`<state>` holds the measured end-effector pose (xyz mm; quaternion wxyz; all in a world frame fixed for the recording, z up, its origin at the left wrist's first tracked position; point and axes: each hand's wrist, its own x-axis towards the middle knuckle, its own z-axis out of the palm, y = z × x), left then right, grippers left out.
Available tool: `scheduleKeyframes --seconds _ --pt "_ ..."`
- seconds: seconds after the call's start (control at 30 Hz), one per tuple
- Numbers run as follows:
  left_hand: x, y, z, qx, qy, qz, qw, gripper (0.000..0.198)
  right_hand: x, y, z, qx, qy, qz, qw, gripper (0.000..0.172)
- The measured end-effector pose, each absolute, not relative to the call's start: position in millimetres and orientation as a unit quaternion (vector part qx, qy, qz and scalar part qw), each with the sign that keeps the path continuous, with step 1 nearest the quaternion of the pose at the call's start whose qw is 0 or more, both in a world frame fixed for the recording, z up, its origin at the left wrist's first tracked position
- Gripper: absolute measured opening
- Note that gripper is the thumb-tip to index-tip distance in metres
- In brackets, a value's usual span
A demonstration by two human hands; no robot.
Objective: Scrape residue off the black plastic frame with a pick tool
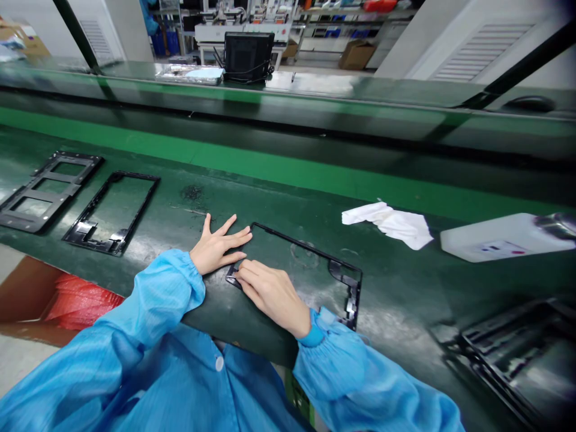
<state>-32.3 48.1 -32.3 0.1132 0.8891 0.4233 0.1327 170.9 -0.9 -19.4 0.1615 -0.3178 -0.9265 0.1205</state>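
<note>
A thin black rectangular frame (pixel 306 245) lies flat on the green bench top, its wider end with metallic patches toward the right. My left hand (pixel 219 245) is spread, palm down, its fingertips at the frame's left end. Beside it, my right hand (pixel 272 294) bends over the frame's near left corner with fingers pressed together; whatever they pinch there is too small to make out. Further left rest a second black frame (pixel 146 204) and a thicker black plate with openings (pixel 67 191). A small pile of dark bits (pixel 192 192) sits beyond my left hand.
To the right are a crumpled white cloth (pixel 400 223) and a white bottle (pixel 495 239) on its side. Stacked black frames (pixel 517 348) stand at the lower right. A cardboard box with red wrap (pixel 83 299) is below the bench's left edge. A raised shelf crosses behind.
</note>
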Motion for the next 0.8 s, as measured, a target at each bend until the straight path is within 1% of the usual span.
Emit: scheduleKeyframes --seconds 0.2,0.57,0.8 --pt "-32.4 47.6 -32.1 0.888 0.426 0.131 0.113 0.047 173.7 1.5 -17.0 -0.311 -0.915 0.187 0.178 0.013" --pt "-31.8 47.3 -31.2 0.886 0.429 0.136 0.114 0.048 186.4 8.8 -9.4 -0.297 -0.885 0.317 0.164 0.012" --pt "-32.3 48.1 -32.4 0.886 0.426 0.140 0.118 0.049 191.9 14.6 -8.6 -0.300 -0.841 0.406 0.197 0.019"
